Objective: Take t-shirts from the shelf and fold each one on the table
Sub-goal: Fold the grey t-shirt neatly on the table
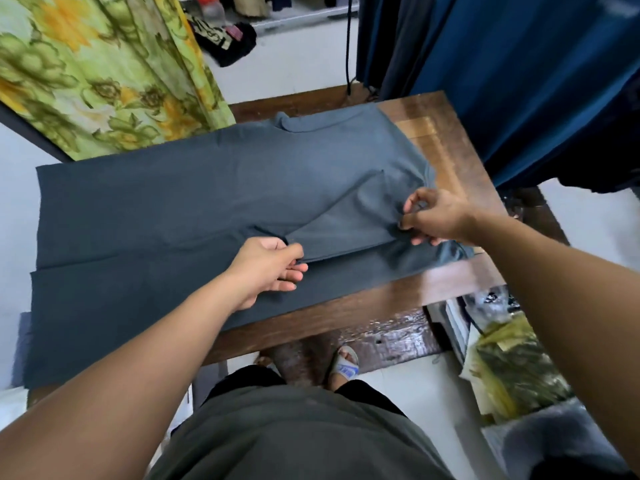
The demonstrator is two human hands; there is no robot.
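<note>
A slate-blue t-shirt (194, 199) lies spread across a small wooden table (446, 147), its hem hanging off the left edge and its neck toward the right. The near sleeve is folded in over the body. My left hand (273, 263) pinches the cloth at the sleeve's lower edge near the middle of the shirt. My right hand (433, 216) pinches the cloth at the shoulder end, close to the table's right side.
A green and yellow floral cloth (104, 67) hangs at the back left. Dark blue cloth (519, 71) hangs at the back right. Plastic-wrapped bundles (512, 365) sit low on the right. Dark clothes (228, 39) lie on the floor behind. My sandalled foot (344, 365) is under the table.
</note>
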